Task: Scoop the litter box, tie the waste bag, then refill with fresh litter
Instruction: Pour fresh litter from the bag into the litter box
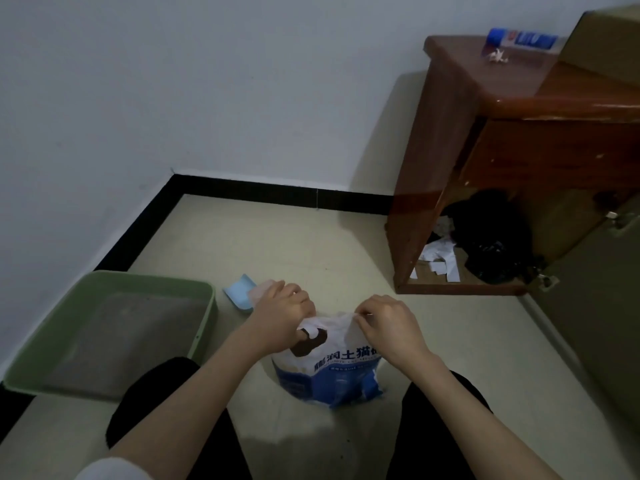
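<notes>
Down between our knees, the litter bag (329, 372) stands upright on the floor (294, 237), its long axis vertical and its mouth pointing up at us. Our left hand (282, 313) comes in from the lower left, forearm stretched forward, fingers (298, 301) curled tight around the bag's white top edge by the handle cut-out. Our right hand (388, 323) reaches in from the lower right and pinches the top edge on the other side between thumb and fingertips. We see the bag as white above and blue below, with dark printed characters across the front and a brown patch under the handle; its top is crumpled between our hands.

Left of us, the green litter box (114, 289) sits against the wall, grey litter spread across its bottom. Just beyond our left hand, a light blue scoop (237, 294) lies on the floor. Farther right stands a wooden cabinet (450, 150), open at the bottom.
</notes>
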Available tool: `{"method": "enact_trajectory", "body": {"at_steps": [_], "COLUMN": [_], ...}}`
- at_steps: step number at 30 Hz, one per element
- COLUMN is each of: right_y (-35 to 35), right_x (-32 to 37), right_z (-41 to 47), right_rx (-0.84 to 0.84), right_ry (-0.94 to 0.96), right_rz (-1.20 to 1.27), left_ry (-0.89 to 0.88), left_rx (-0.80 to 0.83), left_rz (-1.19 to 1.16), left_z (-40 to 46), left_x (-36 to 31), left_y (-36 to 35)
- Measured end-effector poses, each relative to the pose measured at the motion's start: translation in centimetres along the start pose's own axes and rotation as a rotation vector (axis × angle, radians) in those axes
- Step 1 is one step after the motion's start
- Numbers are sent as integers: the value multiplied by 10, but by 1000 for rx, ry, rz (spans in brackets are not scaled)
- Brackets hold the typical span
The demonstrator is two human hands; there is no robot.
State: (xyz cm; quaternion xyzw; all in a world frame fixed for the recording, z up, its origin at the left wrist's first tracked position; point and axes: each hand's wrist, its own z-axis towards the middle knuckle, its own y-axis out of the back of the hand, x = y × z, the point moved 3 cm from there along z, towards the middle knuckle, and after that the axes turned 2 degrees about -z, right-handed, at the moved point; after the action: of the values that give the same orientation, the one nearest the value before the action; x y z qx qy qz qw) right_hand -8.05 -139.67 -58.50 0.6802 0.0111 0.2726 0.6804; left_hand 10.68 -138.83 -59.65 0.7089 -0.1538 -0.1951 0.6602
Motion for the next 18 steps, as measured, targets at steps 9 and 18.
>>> {"method": "enact_trajectory", "body": {"at_steps": [9, 18], "right_y": [-30, 2], "right_x": [49, 60], "right_z": [29, 34], "right_rx": [697, 948], "right_ry": [-96, -386], "right_rz": [78, 360], "left_ry": [27, 755], "left_rx": [-9, -71], "left_rz": [-221, -285], "left_z": [-6, -66], "left_x": [14, -20], "left_y": [-6, 16]}}
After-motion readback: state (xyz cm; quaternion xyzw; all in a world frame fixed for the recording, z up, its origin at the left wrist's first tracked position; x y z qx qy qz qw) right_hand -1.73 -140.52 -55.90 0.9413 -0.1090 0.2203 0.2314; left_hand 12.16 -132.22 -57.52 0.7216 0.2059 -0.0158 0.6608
